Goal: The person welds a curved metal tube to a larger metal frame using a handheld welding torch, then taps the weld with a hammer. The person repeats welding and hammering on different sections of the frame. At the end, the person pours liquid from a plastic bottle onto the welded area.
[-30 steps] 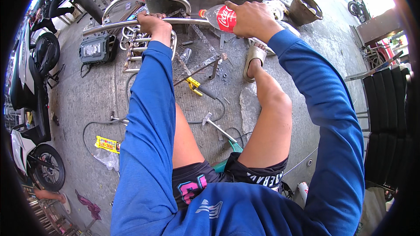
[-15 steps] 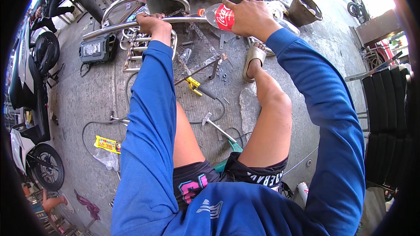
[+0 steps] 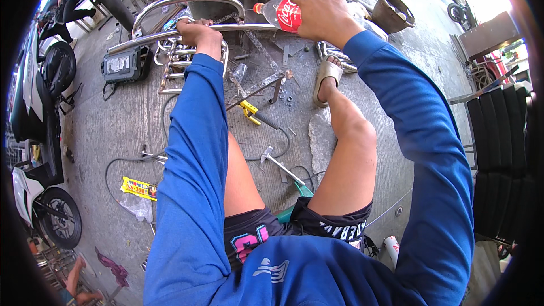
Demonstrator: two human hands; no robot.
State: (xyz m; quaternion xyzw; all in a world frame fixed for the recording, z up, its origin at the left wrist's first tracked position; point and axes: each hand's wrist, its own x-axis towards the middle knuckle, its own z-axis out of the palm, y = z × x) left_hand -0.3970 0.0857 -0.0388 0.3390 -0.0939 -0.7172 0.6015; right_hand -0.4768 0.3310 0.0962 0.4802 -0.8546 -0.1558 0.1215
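Observation:
My left hand (image 3: 199,32) grips a shiny bent metal tube frame (image 3: 170,8) that stands on the concrete ground in front of me. My right hand (image 3: 323,17) holds a clear plastic bottle (image 3: 280,13) with a red label, tilted on its side, its orange cap pointing left toward the tube. Both arms are in blue sleeves. I sit with bare knees apart, my right foot in a beige sandal (image 3: 327,79).
On the ground lie a chipping hammer (image 3: 277,162), a yellow-handled clamp (image 3: 249,110), cables, metal ladder-like parts (image 3: 175,68), a black box-shaped device (image 3: 126,63) and a yellow packet (image 3: 139,188). Motorcycles (image 3: 39,107) stand at left, a metal bucket (image 3: 394,14) at upper right.
The bottle in my right hand has tipped a little further toward the tube. My left hand stays on the frame.

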